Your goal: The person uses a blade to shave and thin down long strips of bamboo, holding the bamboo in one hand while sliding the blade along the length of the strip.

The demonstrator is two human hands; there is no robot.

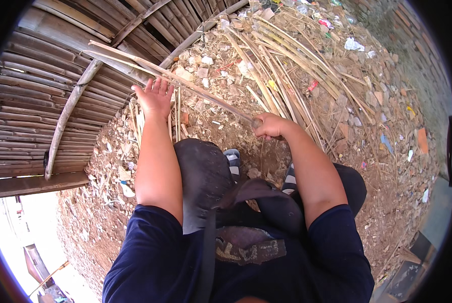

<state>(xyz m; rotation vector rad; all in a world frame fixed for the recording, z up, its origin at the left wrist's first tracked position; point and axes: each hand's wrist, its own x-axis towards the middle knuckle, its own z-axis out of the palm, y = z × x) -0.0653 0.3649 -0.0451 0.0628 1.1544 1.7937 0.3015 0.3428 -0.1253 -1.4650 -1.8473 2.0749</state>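
A long bamboo stick runs slantwise in front of me, from the right of centre up to the bamboo slat wall at the upper left. My right hand is closed round its near end. Toward the far end the stick parts into two pale strips. My left hand is open with the fingers spread, just below the stick; whether its fingertips touch the stick I cannot tell. Several thin cut strips stand or lie beside my left hand, by my knee.
A pile of long split bamboo strips lies on the ground at the far right of my hands. The bamboo slat wall borders the left. Rubble and litter cover the soil, including a white scrap and a brick piece. A brick wall edges the right.
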